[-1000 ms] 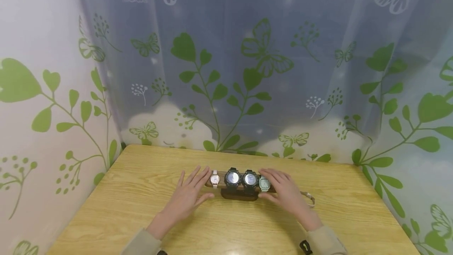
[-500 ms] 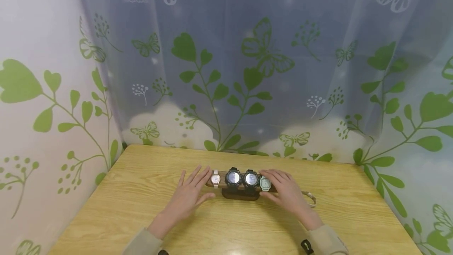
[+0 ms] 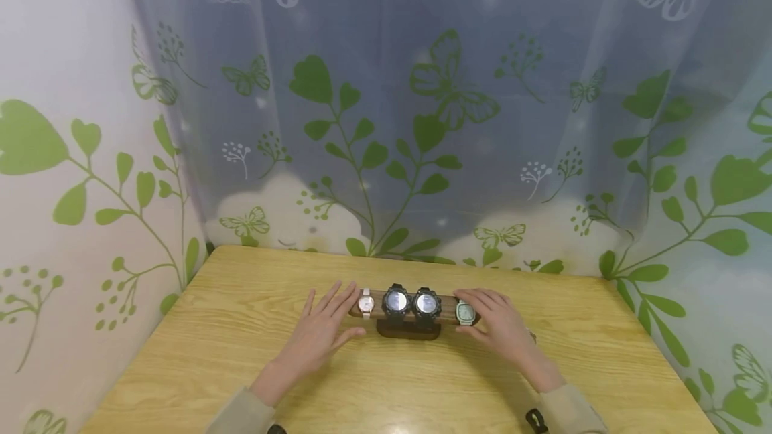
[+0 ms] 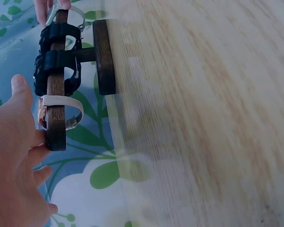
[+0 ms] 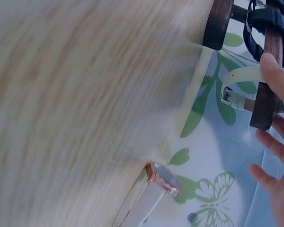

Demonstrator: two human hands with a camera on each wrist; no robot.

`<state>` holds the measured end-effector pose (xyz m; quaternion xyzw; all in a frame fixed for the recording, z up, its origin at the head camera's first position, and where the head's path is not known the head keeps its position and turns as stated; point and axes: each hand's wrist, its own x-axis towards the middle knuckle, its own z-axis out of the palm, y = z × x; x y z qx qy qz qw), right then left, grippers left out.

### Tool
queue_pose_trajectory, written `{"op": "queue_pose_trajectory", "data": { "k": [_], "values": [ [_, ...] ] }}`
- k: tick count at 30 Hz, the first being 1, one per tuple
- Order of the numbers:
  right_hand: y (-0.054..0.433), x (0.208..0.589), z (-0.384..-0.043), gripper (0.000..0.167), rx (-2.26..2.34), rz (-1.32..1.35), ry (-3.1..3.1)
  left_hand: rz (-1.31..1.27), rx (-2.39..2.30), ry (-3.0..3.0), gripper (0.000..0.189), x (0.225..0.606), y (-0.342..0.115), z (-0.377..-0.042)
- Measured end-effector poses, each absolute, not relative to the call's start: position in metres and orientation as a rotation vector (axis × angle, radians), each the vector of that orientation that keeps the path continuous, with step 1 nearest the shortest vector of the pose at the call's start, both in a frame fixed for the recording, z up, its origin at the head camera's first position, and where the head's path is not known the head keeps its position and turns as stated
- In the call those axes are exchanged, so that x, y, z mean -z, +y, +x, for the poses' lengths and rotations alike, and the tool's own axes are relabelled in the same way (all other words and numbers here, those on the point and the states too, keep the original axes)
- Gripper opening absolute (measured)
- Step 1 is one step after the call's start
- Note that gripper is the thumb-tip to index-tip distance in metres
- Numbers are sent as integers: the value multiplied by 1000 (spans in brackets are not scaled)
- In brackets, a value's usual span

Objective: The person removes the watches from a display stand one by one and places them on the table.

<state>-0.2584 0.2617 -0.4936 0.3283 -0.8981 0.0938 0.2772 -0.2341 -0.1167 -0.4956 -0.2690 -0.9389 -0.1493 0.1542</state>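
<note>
A dark wooden watch stand [image 3: 447, 310] on the table bears a small white-strapped watch [image 3: 366, 304] at its left end. Two chunky black watches [image 3: 396, 301] sit around the middle of the bar. My left hand [image 3: 315, 337] lies at the bar's left end, its fingers touching the end from behind and its thumb apart. At the right end my right hand [image 3: 499, 325] pinches a pale green square watch [image 3: 466, 313], fingers at its far side and thumb at its near side. Its looped strap [image 5: 244, 75] hangs around the bar in the right wrist view.
Another watch [image 5: 163, 178], with a rose-gold case and pale strap, lies on the table right of the stand, mostly behind my right hand in the head view. A printed curtain [image 3: 386, 153] hangs close behind the wooden table [image 3: 271, 273].
My right hand has slid the pale green watch rightward along the bar, away from the black watches to the right end. My left hand has stayed at the left end.
</note>
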Motion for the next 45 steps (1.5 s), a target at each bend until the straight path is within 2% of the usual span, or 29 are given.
{"op": "queue_pose_trajectory", "data": {
  "k": [15,26,30,32,41,45],
  "values": [
    [291,492,-252,72,-282,828,-2373,-775,422,-2651,74,496,-116,-233],
    [322,486,-243,65,-273,786,-2362,-764,445,-2703,75,497,-116,-235],
    [333,485,-241,76,-269,769,-2370,-768,435,-2695,76,498,-116,-236],
    [337,485,-240,76,-271,758,-2367,-766,426,-2698,76,498,-116,-235],
    [362,487,-235,73,-259,694,-2377,-773,439,-2695,75,496,-116,-235],
    [371,487,-234,67,-260,691,-2370,-774,443,-2697,75,496,-116,-234]
  ]
}}
